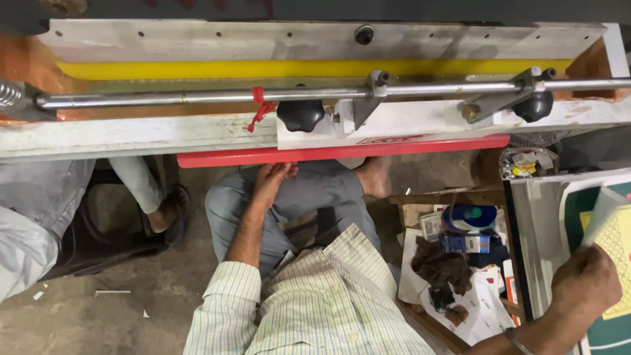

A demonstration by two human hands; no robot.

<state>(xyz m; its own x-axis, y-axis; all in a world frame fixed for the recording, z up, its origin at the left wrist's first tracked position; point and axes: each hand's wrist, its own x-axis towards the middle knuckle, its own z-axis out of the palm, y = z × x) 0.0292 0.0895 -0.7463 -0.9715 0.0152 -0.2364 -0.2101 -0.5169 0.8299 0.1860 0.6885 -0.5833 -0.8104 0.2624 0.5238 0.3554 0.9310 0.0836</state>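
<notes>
1. Your right hand [585, 284] is closed on the lower edge of a printed sheet [608, 227], thumb and fingers pinching it above the green stack [611, 329] at the right edge of the view. Your left hand [271, 179] lies loosely open on your knee [309, 190], holding nothing.
2. The sheet stands tilted and curling in your grip; as I judge it, a pinch this close to the edge could crease it or let it sag and slip.
3. Just left of your right arm, a cluttered box [460, 263] of cartons, rags and paper sits below the stack's edge; a dropped sheet would likely land there and soil.
4. Another person's sandalled foot [172, 213] rests on the floor [118, 309] to your left.
5. Farther out, the red bar [342, 152] runs along the near edge of the white machine bed [131, 135]. Behind it lie the steel rod [197, 97], black knobs [301, 115] and a yellow strip [263, 68]. Your knee sits under that bar, so rising could knock it.
</notes>
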